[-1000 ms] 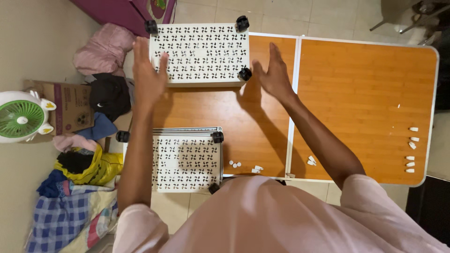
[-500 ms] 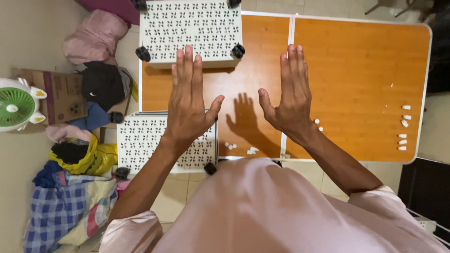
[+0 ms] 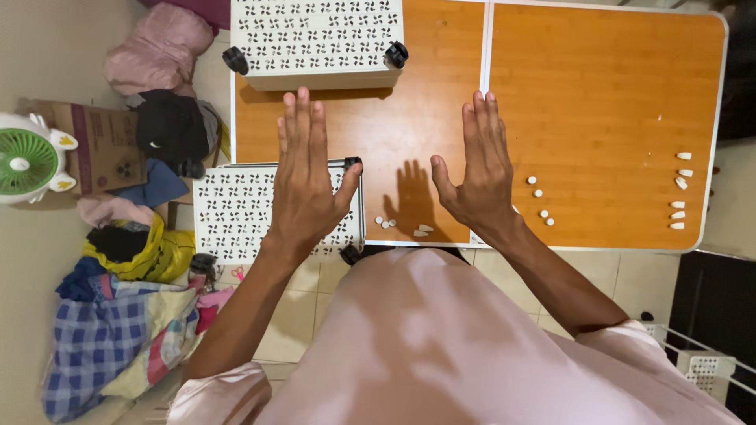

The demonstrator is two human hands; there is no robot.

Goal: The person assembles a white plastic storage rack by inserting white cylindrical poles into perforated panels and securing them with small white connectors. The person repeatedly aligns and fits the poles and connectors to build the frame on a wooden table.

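My left hand [image 3: 307, 177] hovers flat with fingers spread, above the near left part of the orange table [image 3: 606, 118] and the edge of a white perforated panel with black wheels [image 3: 236, 212]. My right hand [image 3: 479, 169] is held flat and empty over the table's middle seam. A second white perforated panel with black wheels [image 3: 315, 39] lies on the table's far left. Small white plastic pieces [image 3: 402, 228] lie near the front edge between my hands, and more white pieces [image 3: 540, 201] lie right of my right hand.
A row of white plugs [image 3: 680, 191] sits near the table's right edge. On the floor at left are a green and white fan [image 3: 27, 161], a cardboard box [image 3: 102, 145], and piles of clothes and bags [image 3: 126, 315]. A white basket [image 3: 705, 366] stands at lower right.
Both hands have drawn back from the far panel toward me and now hover flat over the near table. The view has shifted slightly.
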